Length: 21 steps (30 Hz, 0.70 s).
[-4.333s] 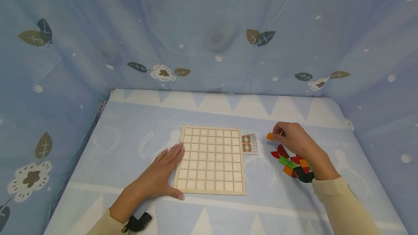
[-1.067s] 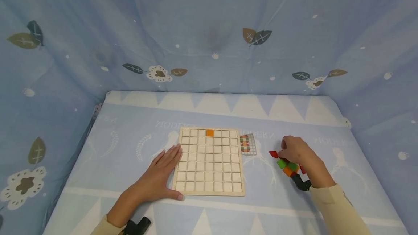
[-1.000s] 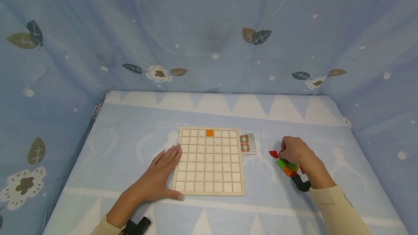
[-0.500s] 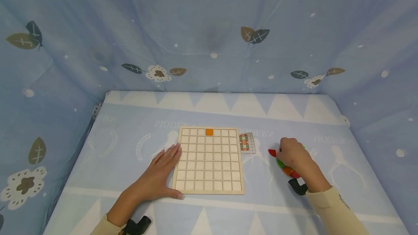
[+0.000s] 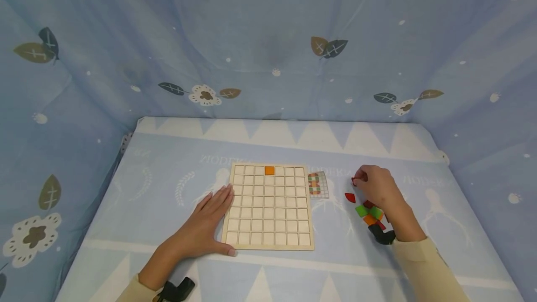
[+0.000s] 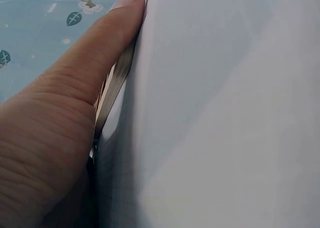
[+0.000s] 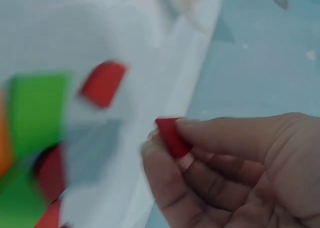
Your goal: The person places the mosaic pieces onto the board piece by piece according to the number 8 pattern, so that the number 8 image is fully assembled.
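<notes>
My right hand has thumb and index finger clamped on a small red solid tile, material unclear, outline part-covered; looks lifted off the table. Could twist or pop out if squeezed unevenly: small hold. One corner points out past my thumb tip, visible long axis slanting upper-left to lower-right in the right wrist view. Well left of the grip: pale wooden grid board, left hand with straight fingers at its far edge.

head view downward; wrist views close; tabletop shared
</notes>
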{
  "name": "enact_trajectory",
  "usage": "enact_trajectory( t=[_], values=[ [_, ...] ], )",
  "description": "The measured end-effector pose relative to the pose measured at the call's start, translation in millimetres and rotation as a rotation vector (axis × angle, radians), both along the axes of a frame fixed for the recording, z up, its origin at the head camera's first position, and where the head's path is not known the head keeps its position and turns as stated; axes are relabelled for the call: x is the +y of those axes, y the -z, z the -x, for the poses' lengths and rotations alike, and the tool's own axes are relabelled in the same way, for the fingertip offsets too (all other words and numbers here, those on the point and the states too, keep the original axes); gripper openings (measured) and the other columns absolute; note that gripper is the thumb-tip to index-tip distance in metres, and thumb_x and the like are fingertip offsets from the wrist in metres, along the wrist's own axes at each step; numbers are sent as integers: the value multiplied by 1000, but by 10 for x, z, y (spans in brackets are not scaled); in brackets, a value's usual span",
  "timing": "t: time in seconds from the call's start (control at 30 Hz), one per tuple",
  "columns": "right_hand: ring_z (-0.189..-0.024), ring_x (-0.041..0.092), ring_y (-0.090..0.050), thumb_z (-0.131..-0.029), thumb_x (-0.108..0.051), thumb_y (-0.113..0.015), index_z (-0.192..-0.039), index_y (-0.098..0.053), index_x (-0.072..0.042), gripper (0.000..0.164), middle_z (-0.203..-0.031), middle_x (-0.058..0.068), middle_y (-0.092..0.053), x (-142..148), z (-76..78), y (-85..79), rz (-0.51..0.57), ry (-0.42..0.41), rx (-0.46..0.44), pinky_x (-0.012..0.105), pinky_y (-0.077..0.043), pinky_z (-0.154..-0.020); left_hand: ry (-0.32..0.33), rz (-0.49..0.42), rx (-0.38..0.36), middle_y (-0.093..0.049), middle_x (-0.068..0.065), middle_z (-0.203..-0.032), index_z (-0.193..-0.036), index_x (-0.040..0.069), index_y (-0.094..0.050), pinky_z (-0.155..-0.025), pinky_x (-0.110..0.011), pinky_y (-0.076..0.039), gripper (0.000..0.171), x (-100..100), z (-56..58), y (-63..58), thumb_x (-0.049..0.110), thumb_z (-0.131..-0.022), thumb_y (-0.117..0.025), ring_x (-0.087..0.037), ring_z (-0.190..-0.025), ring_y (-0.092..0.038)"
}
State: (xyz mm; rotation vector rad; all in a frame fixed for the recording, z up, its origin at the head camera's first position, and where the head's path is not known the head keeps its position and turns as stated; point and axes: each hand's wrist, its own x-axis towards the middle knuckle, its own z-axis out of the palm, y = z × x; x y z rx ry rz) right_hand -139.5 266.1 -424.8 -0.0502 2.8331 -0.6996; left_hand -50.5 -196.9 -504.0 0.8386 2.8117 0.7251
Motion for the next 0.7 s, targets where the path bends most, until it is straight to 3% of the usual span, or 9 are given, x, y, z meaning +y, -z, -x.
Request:
enact_trajectory(
  t=[0.1,0.3,0.53,0.7],
  values=[
    [-77,23,-60,-97,-12,-72,-99,-72,-2,10,-88,7,-71,-133,103,-45,66,-19,64,37,-53,-69,-2,7,-29,-7,-10,-175,-168,4,-12,-127,-48,-3,143,-5,2,5,81,-67,-79,-28,-161,-7],
    [-84,25,-62,-97,-13,-73,-100,-72,-4,9,-91,7,-71,-513,278,-71,203,-38,83,37,-53,-72,-6,27,-47,-5,-7,-176,-168,6,-10,-127,-43,2,145,-10,17,21,83,-67,-78,-24,-161,-4],
    [-84,23,-66,-100,-10,-69,-103,-71,-4,8,-95,8,-71,-952,460,57,335,-138,65,38,-55,-73,-4,20,-33,-6,-9,-176,-168,5,-12,-127,-43,1,144,-15,14,18,84,-67,-77,-26,-161,-5],
    [-77,20,-64,-101,-12,-68,-101,-73,-6,8,-90,5,-70,-1224,560,177,330,-187,38,36,-55,-69,-2,3,1,-11,-13,-175,-167,2,-16,-126,-48,-5,142,-16,1,7,82,-67,-79,-31,-160,-11]
  ],
)
